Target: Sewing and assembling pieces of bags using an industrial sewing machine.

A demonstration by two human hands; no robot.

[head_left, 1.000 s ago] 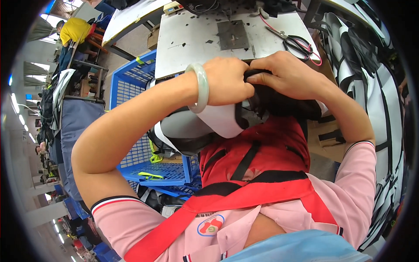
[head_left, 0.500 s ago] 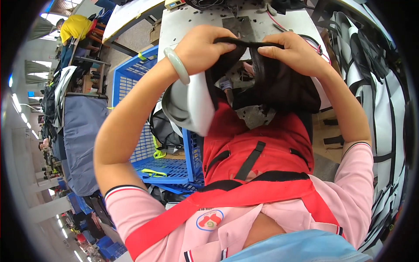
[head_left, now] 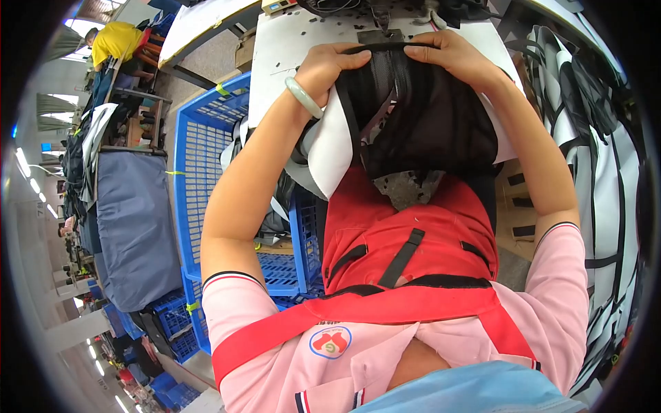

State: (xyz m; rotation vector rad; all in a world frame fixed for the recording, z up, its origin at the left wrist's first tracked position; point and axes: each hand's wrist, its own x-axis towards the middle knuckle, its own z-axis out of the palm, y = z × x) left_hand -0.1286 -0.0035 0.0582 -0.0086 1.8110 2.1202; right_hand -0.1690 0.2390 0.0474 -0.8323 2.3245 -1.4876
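A black fabric piece [head_left: 430,124] with a bound upper edge hangs between my hands over the front of the white sewing table [head_left: 282,51]. My left hand [head_left: 332,67], below a pale bangle, pinches that edge on the left. On the right, my right hand [head_left: 451,55] grips the same edge, thumb on the near side. A white panel [head_left: 330,155] hangs beside the black fabric, below my left wrist. Just beyond my hands stands the needle area of a sewing machine [head_left: 379,24]. The fabric's far side is hidden.
A blue plastic basket [head_left: 182,144] with fabric pieces in it stands at my left. White and black cut pieces [head_left: 613,165] hang at the right. Farther left, a grey cloth [head_left: 134,220] covers a stack, and a person in yellow [head_left: 113,43] bends over.
Both hands have moved away from me, toward the machine, carrying the black fabric. Its top edge is now straighter. The white panel has swung right, and my left arm has moved inward.
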